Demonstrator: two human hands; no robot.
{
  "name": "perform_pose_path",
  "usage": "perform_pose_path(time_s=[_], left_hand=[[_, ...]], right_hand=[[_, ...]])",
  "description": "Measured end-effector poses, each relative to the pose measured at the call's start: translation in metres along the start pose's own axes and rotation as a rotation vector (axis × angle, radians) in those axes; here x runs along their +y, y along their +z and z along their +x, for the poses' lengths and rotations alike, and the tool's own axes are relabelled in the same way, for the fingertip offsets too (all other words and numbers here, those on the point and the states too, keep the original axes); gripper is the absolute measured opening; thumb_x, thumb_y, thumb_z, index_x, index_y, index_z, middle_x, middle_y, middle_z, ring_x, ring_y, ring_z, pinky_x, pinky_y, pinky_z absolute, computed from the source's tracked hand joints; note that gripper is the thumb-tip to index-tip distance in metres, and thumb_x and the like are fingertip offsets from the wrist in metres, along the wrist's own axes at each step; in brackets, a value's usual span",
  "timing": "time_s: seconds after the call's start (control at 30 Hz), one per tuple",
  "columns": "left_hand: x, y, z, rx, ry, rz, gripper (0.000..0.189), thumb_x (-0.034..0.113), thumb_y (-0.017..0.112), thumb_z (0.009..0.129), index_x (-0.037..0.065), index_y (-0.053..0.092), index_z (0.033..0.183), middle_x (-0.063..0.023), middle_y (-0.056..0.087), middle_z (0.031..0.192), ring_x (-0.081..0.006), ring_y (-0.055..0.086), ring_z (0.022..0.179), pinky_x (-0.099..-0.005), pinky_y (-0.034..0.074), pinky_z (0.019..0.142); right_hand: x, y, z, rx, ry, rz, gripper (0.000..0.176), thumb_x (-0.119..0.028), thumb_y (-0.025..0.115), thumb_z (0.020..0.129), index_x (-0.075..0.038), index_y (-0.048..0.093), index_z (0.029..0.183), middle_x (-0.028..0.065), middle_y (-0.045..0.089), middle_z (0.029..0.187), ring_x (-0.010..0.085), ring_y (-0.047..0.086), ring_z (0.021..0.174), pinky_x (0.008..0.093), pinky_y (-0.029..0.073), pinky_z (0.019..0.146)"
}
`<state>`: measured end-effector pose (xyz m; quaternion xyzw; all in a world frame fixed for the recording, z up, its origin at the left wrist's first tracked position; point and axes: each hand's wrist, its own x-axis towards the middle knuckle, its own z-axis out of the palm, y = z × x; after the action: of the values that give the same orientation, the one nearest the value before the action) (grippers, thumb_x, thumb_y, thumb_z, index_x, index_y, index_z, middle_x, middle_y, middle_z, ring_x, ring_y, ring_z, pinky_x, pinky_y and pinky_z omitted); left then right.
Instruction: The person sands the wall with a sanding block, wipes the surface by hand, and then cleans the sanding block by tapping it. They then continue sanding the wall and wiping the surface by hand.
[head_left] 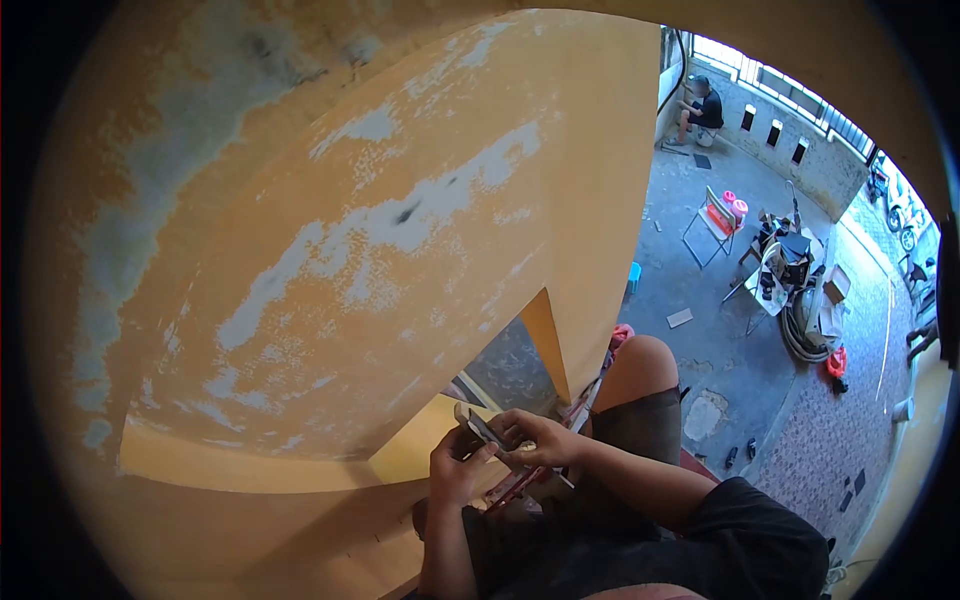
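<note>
Both hands meet in front of my lap around a small flat grey piece with a pale end (483, 428); its exact kind is hard to make out. My left hand (457, 467) closes on it from the left, thumb along its near side. From the right, my right hand (537, 440) grips the same piece with bent fingers. A thin pale stick end shows just below my right hand. Beyond the hands rises a yellow wall (460, 270) with whitish patches where the paint is worn or filled.
I am high above a grey floor (700, 345); a red rail-like part (520, 487) lies under my hands. Below stand a folding chair (712, 228), a cluttered white table (765, 290) and a coiled hose (803, 335). A person (705, 108) sits by the far wall.
</note>
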<state>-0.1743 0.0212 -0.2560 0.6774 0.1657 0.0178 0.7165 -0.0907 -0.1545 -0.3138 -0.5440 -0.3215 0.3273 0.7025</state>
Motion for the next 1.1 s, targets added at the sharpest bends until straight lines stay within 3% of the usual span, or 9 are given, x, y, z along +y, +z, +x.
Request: perform_pose_path(time_s=[0.17,0.27,0.4,0.53,0.6,0.73,0.8,0.93,1.1], left_hand=[[0.01,0.009,0.005,-0.041,-0.04,0.055,0.035,0.002,0.076,0.082,-0.003,0.06,0.113,-0.011,0.068,0.108,-0.0196,0.065,0.103,-0.0328,0.051,0.094],[0.019,0.015,0.008,-0.047,0.009,0.189,0.036,0.002,0.076,0.081,-0.003,0.06,0.113,-0.01,0.068,0.107,-0.0192,0.065,0.102,-0.0324,0.051,0.093],[0.021,0.024,0.021,-0.103,0.079,0.079,0.035,0.001,0.077,0.081,-0.002,0.061,0.112,-0.0088,0.068,0.106,-0.017,0.065,0.101,-0.0307,0.051,0.09],[0.036,0.051,0.029,-0.086,0.14,0.162,0.047,0.003,0.075,0.085,-0.004,0.054,0.126,-0.0111,0.065,0.115,-0.0179,0.063,0.104,-0.031,0.051,0.094],[0.049,0.058,0.031,-0.065,0.164,0.206,0.052,0.004,0.074,0.086,-0.005,0.051,0.132,-0.0122,0.064,0.118,-0.0184,0.063,0.105,-0.0313,0.05,0.095],[0.089,0.06,0.036,-0.064,0.321,0.209,0.056,0.015,0.074,0.089,-0.003,0.05,0.135,-0.018,0.056,0.131,-0.0254,0.059,0.115,-0.0366,0.049,0.098],[0.112,0.055,0.035,-0.063,0.621,0.416,0.048,0.011,0.073,0.088,-0.003,0.054,0.129,-0.0178,0.058,0.126,-0.027,0.06,0.113,-0.0364,0.048,0.098],[0.134,0.046,0.025,-0.144,0.799,0.389,0.039,0.004,0.07,0.086,-0.001,0.058,0.122,-0.018,0.062,0.118,-0.0269,0.062,0.108,-0.0359,0.049,0.095],[0.135,0.044,0.017,-0.103,0.84,0.41,0.031,0.003,0.07,0.083,-0.001,0.063,0.113,-0.0184,0.063,0.115,-0.0295,0.062,0.106,-0.0383,0.049,0.094]], right_hand=[[-0.009,-0.005,-0.002,0.033,0.0,0.04,0.047,-0.012,0.071,0.089,-0.006,0.046,0.128,0.0098,0.059,0.104,0.0164,0.063,0.082,0.0305,0.054,0.07],[-0.004,-0.007,-0.001,0.079,-0.033,0.075,0.048,-0.012,0.071,0.088,-0.006,0.046,0.129,0.0099,0.061,0.102,0.0167,0.063,0.084,0.031,0.054,0.071],[0.006,-0.008,-0.004,0.212,-0.178,0.058,0.048,-0.011,0.072,0.087,-0.004,0.051,0.129,0.0104,0.059,0.107,0.017,0.064,0.089,0.0308,0.053,0.073],[-0.001,-0.012,-0.007,0.427,-0.319,-0.143,0.048,-0.011,0.074,0.086,-0.002,0.057,0.13,0.0064,0.057,0.1,0.0148,0.057,0.091,0.0297,0.047,0.086],[-0.015,-0.015,-0.006,0.537,-0.357,-0.028,0.051,-0.008,0.073,0.086,-0.001,0.055,0.133,0.0051,0.056,0.094,0.0124,0.055,0.087,0.0265,0.047,0.08],[-0.037,-0.046,0.003,0.664,-0.317,0.217,0.055,-0.006,0.07,0.087,0.002,0.048,0.137,0.0069,0.059,0.088,0.0118,0.057,0.077,0.0258,0.05,0.065],[-0.047,-0.068,0.01,0.669,-0.419,0.142,0.055,-0.006,0.069,0.088,0.003,0.047,0.137,0.0056,0.06,0.084,0.0109,0.057,0.074,0.0252,0.049,0.064],[-0.085,-0.082,0.013,0.679,-0.526,0.209,0.052,-0.006,0.067,0.091,0.002,0.047,0.138,0.0061,0.06,0.091,0.0088,0.055,0.073,0.0238,0.048,0.062],[-0.079,-0.075,0.004,0.617,-0.489,0.269,0.057,-0.012,0.07,0.09,0.001,0.045,0.14,0.0054,0.058,0.108,0.0118,0.054,0.092,0.0282,0.048,0.077]])
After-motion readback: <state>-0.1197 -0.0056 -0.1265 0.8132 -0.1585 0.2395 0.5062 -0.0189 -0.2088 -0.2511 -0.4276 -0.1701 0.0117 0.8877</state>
